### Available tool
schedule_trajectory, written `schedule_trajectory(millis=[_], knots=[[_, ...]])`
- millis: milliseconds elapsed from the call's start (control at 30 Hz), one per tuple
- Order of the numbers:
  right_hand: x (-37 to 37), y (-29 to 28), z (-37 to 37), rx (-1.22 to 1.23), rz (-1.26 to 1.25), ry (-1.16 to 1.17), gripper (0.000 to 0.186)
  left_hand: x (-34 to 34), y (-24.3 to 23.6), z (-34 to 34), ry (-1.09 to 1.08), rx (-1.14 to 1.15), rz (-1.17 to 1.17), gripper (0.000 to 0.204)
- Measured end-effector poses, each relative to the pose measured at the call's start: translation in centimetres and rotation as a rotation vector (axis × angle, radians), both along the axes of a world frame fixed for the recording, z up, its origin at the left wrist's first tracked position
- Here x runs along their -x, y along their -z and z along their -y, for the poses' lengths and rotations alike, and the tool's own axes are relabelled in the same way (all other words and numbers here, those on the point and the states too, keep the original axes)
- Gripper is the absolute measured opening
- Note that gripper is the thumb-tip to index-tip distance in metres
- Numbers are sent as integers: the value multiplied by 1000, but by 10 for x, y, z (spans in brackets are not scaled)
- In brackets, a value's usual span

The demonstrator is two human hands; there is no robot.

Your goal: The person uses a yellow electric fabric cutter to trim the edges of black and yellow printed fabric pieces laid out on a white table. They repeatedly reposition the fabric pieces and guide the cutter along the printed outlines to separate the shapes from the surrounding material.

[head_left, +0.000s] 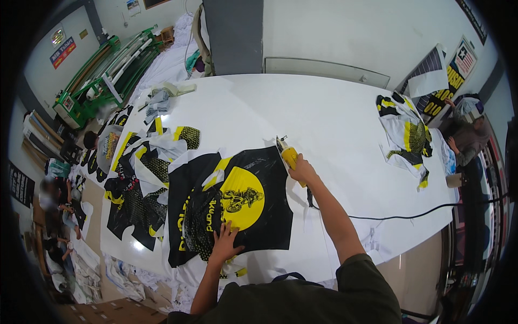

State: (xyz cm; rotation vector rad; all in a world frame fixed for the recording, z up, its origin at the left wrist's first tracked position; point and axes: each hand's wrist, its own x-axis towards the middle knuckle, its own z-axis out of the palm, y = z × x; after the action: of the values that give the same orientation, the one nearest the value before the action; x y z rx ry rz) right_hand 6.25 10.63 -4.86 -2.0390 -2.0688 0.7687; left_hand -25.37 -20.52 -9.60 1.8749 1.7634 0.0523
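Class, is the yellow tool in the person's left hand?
No, the right hand grips the yellow tool, while the left hand rests on the black fabric.

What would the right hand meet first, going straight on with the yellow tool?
Likely the grey pillar beyond the table; ahead of the right hand and yellow tool the way looks free, depth unclear.

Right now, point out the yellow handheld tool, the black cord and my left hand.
Yellow handheld tool (290, 156): head view, on its yellow body.
Black cord (380, 218): head view, on its long middle stretch.
Left hand (224, 246): head view, on the back of it.
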Motion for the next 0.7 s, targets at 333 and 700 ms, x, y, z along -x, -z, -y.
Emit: schedule_trajectory(millis=[333,700], knots=[[10,5,-52,-51,16,-51,76,-13,-3,-3,-97,-87,11,76],[-91,66,65,-7,-600,215,51,-67,42,36,81,188,577,46]])
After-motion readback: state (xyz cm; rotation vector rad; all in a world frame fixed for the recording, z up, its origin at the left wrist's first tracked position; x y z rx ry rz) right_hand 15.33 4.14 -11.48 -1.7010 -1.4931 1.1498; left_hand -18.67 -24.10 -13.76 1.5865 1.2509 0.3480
